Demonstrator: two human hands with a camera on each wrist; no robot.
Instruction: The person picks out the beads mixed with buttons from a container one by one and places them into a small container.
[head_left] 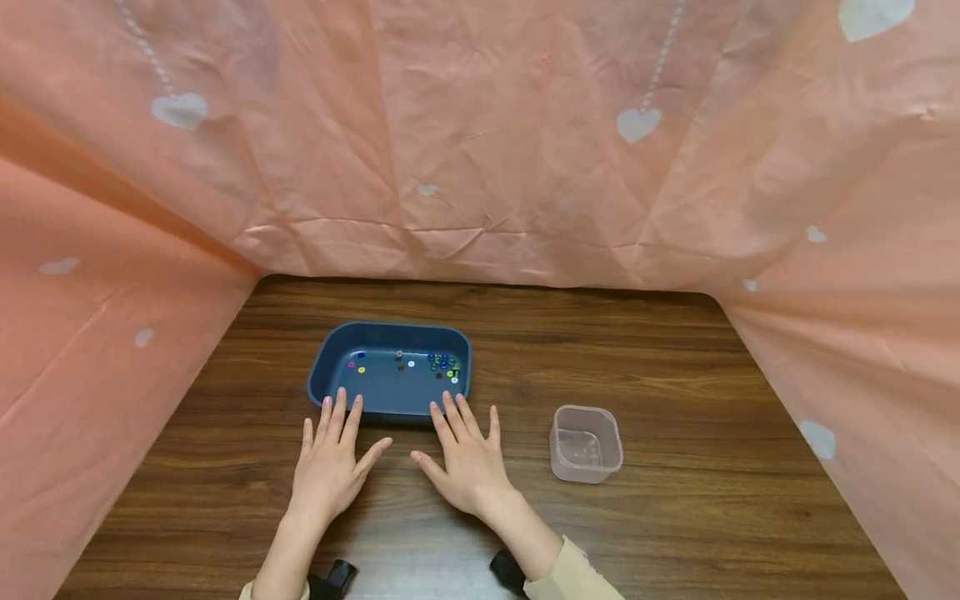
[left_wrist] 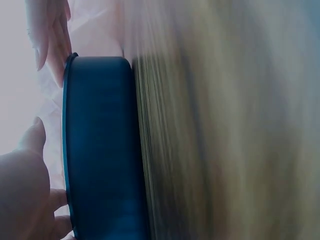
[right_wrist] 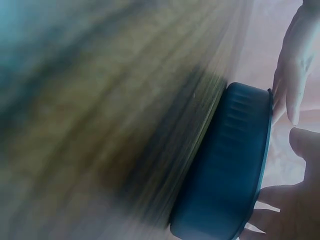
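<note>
A dark blue tray [head_left: 401, 396] lies on the wooden table, with small beads [head_left: 442, 362] grouped at its right end and several more scattered to the left. My left hand [head_left: 327, 467] is at the tray's near left edge, fingers spread and straight. At the near right edge my right hand [head_left: 468, 462] is spread the same way. Both wrist views show fingertips at the rim of the tray's side wall [left_wrist: 102, 145], and neither hand curls round anything. The right wrist view shows the same wall [right_wrist: 225, 160] from the other side.
A clear square plastic container [head_left: 585, 446] stands on the table to the right of my right hand. Pink cloth [head_left: 480, 150] with white hearts hangs behind the table and along both sides. The wooden tabletop [head_left: 697, 500] extends to the right.
</note>
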